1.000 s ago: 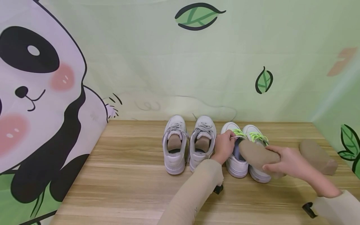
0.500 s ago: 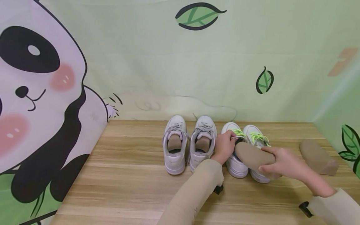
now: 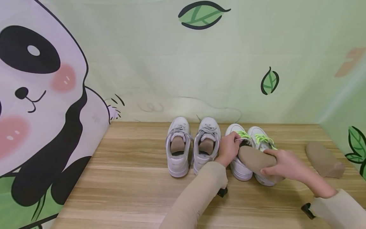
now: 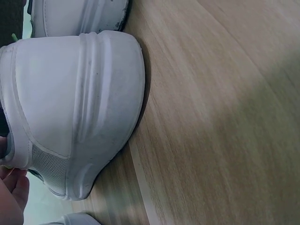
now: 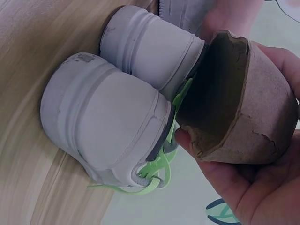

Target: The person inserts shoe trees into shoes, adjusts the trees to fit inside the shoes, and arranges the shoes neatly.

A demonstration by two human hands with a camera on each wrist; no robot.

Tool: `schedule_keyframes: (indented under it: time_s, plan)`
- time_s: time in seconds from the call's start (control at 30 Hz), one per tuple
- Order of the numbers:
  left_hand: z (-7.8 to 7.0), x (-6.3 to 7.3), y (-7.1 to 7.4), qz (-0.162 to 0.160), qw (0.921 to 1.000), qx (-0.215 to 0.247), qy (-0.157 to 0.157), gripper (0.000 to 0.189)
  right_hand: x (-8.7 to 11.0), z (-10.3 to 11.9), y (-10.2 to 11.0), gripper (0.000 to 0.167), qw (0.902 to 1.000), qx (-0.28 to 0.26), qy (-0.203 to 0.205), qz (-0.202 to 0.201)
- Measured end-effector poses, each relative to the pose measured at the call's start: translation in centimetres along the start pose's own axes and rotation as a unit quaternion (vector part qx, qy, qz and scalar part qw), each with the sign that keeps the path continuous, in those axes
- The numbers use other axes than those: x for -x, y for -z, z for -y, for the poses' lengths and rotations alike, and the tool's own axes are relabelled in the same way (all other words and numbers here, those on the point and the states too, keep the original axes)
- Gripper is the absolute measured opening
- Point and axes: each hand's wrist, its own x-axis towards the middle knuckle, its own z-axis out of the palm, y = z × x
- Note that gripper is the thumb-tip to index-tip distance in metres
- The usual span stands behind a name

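My left hand (image 3: pixel 228 148) pinches the tongue area of a white sneaker (image 3: pixel 241 171) with neon green laces. In the left wrist view its fingertips sit at the opening of that sneaker (image 4: pixel 51 89). My right hand (image 3: pixel 287 165) grips a brown molded-pulp shoe insert (image 3: pixel 254 159), its rounded end angled down over the left sneaker's opening. The right wrist view shows the hollow back of the insert (image 5: pixel 267 108), thumb and fingers around its sides. The matching right sneaker (image 3: pixel 255 131) stands close beside, partly hidden under the insert.
Left of my hands stands a white sneaker pair with grey laces, one shoe (image 3: pixel 178 165) and its mate (image 3: pixel 210 124), each with a brown insert inside. A second loose insert (image 3: pixel 323 159) lies at the right on the wooden surface (image 3: pixel 128 190). A printed cloth wall (image 3: pixel 143 63) rises behind.
My right hand has moved slightly left and down with the insert, bringing its rounded end over the left green-laced sneaker's opening. The left hand has kept its hold at the tongue.
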Motion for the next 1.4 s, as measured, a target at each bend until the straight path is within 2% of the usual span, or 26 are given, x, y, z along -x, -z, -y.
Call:
schedule_keyframes:
  time_s: [0.63,1.0,1.4]
  plan:
    - [0.1,-0.1,0.0,0.012,0.9999,0.008,-0.003,0.005,-1.1,0.8,0.0,0.072,0.9997,0.007,-0.013,0.017]
    - [0.1,-0.1,0.2,0.017,0.9997,0.017,-0.001,0.006,-1.6,1.5,0.1,0.073,0.9985,0.013,-0.044,0.031]
    - [0.0,-0.1,0.3,0.021,0.9996,0.016,-0.006,0.007,-2.2,2.4,0.1,0.056,0.9981,0.023,-0.05,0.027]
